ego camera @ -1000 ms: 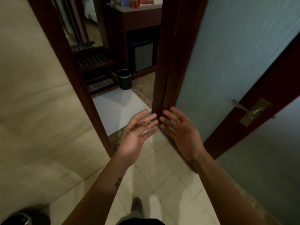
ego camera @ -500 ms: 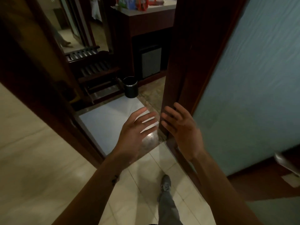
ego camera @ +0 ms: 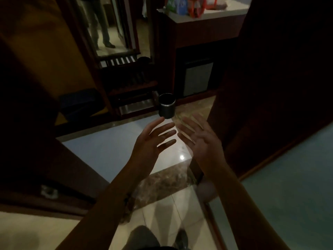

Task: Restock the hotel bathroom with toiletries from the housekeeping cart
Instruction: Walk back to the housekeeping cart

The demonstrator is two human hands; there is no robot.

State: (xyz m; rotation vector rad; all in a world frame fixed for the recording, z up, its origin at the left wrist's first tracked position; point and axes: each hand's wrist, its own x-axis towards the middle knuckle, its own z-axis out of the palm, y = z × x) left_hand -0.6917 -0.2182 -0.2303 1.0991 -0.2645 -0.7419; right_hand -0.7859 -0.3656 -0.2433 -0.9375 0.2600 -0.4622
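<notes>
Person's left grip (ego camera: 153,141) & right grip (ego camera: 200,141) held out, fingers spread, palms facing, holding nothing. Well ahead, coloured packs (ego camera: 185,6) sit on bench (ego camera: 216,15), beyond black bin (ego camera: 166,108); can't tell if toiletries.

Both hands up front, empty – left hand (ego camera: 151,141) and right hand (ego camera: 200,139) fingers spread, small black bin (ego camera: 166,107) just beyond.

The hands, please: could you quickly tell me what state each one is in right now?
Left hand: open, fingers spread, holding nothing.
Right hand: open, palm turned inward, holding nothing.
</notes>
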